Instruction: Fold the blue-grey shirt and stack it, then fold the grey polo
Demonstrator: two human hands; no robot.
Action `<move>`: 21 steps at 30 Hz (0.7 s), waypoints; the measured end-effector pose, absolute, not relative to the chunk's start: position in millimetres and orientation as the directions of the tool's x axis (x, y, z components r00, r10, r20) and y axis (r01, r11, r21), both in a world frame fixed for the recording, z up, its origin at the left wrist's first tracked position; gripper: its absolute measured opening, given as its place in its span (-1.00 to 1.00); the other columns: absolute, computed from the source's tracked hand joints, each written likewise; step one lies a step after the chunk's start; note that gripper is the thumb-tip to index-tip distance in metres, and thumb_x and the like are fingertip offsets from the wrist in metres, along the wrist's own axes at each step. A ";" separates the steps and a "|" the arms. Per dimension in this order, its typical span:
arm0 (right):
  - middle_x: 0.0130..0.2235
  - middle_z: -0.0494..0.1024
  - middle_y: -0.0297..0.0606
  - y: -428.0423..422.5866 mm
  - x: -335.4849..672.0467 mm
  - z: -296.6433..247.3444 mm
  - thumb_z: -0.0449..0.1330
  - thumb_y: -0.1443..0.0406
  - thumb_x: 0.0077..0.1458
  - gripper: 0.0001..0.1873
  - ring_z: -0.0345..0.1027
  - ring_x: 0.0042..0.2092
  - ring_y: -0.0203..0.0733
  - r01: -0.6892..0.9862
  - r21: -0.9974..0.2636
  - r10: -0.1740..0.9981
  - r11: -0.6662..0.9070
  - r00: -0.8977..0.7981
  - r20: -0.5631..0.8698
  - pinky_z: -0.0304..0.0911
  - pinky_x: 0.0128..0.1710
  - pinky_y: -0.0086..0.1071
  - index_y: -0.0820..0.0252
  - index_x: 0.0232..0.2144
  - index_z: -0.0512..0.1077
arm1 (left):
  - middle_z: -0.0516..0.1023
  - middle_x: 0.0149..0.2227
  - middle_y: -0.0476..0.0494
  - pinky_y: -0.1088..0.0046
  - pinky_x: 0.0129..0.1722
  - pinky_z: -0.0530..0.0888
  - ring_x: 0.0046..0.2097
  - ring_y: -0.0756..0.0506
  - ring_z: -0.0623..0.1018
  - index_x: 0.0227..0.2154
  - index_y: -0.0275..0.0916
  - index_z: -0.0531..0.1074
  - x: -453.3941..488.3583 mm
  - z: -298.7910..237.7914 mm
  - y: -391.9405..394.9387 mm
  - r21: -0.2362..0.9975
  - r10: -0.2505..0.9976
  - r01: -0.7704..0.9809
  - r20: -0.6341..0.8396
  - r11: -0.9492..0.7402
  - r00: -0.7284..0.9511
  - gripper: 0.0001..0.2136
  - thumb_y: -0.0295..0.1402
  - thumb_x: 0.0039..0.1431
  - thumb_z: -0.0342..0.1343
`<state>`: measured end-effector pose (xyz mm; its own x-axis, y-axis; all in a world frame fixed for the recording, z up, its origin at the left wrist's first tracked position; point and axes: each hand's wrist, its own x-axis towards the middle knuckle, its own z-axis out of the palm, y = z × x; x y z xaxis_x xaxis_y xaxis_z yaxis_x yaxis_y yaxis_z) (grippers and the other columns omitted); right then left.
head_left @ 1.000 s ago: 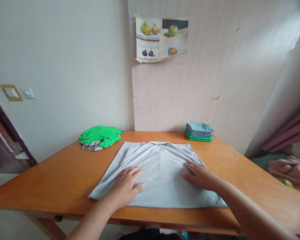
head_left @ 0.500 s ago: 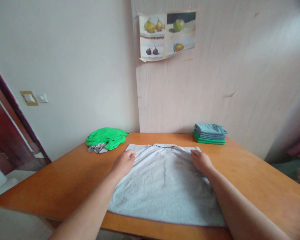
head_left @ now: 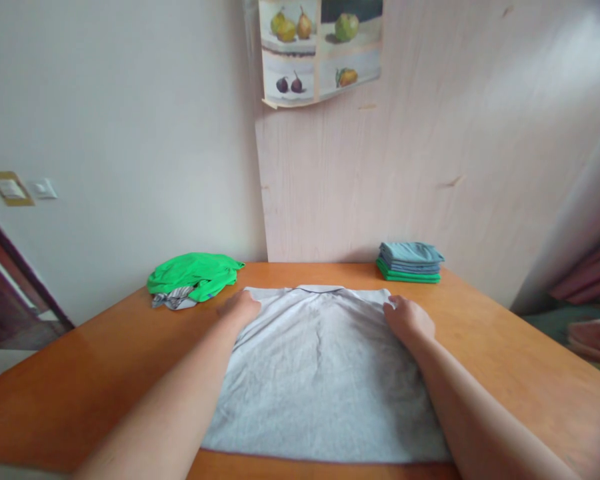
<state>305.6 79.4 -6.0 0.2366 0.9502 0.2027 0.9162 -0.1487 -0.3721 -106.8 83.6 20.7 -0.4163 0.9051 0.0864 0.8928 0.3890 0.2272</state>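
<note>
A light grey shirt (head_left: 320, 373) lies flat on the orange wooden table (head_left: 80, 380), its collar at the far edge. My left hand (head_left: 240, 308) rests on the shirt's far left corner with the fingers curled round the cloth. At the far right corner my right hand (head_left: 410, 319) is closed on the fabric in the same way. Both forearms stretch out over the shirt's sides.
A crumpled green garment (head_left: 193, 273) with a striped piece under it sits at the table's far left. A stack of folded blue and green clothes (head_left: 410, 261) stands at the far right by the wall. Pink fabric (head_left: 595, 333) lies off the table to the right.
My hands went from lying flat on the middle of the shirt to its far corners and closed on the cloth. The shirt stays flat on the table.
</note>
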 end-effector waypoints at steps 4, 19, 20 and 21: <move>0.02 0.61 -0.01 81.4 308.3 -15.4 0.02 0.05 0.22 -0.46 0.50 0.04 0.15 0.911 -0.361 0.943 -0.199 0.279 0.183 0.39 -0.08 -0.11 0.04 0.15 0.49 | 0.60 -0.01 -0.33 0.02 -0.03 0.42 0.06 -0.38 0.54 -0.11 -0.10 0.55 -103.3 18.9 78.3 0.180 0.895 0.903 0.160 0.389 -0.417 -0.72 -0.31 0.13 0.09; -0.12 0.67 -0.11 79.2 316.0 -5.2 -0.01 0.16 0.26 -0.57 0.52 -0.03 0.00 0.850 -0.489 0.940 -0.195 0.304 0.154 0.33 -0.13 -0.32 0.05 -0.02 0.58 | 0.53 0.03 -0.33 0.29 0.04 0.39 0.06 -0.23 0.52 -0.06 -0.25 0.51 -63.6 -4.6 54.7 0.082 0.960 0.996 0.274 0.035 -0.056 -0.68 -0.24 0.36 -0.09; -0.15 0.67 -0.12 79.0 316.8 -5.5 -0.02 0.16 0.27 -0.57 0.52 -0.05 -0.02 0.850 -0.488 0.939 -0.198 0.308 0.155 0.32 -0.16 -0.34 0.06 -0.03 0.59 | 0.53 0.05 -0.33 0.28 0.06 0.38 0.08 -0.24 0.51 -0.05 -0.24 0.51 -63.6 -9.0 54.0 0.081 0.964 0.996 0.260 0.028 -0.048 -0.66 -0.18 0.36 -0.08; -0.17 0.67 -0.13 78.8 317.4 -5.5 -0.04 0.16 0.28 -0.57 0.53 -0.07 -0.03 0.854 -0.480 0.938 -0.202 0.310 0.156 0.32 -0.18 -0.36 0.07 -0.05 0.59 | 0.52 0.07 -0.32 0.27 0.08 0.37 0.10 -0.25 0.49 -0.05 -0.22 0.50 -63.8 -12.2 53.4 0.079 0.966 0.997 0.254 0.020 -0.040 -0.64 -0.13 0.35 -0.07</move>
<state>317.4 78.8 -5.5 0.3098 0.9380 0.1555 0.8537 -0.2024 -0.4799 -63.8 53.4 -12.2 -0.0397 0.9663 0.2543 0.9967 0.0201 0.0790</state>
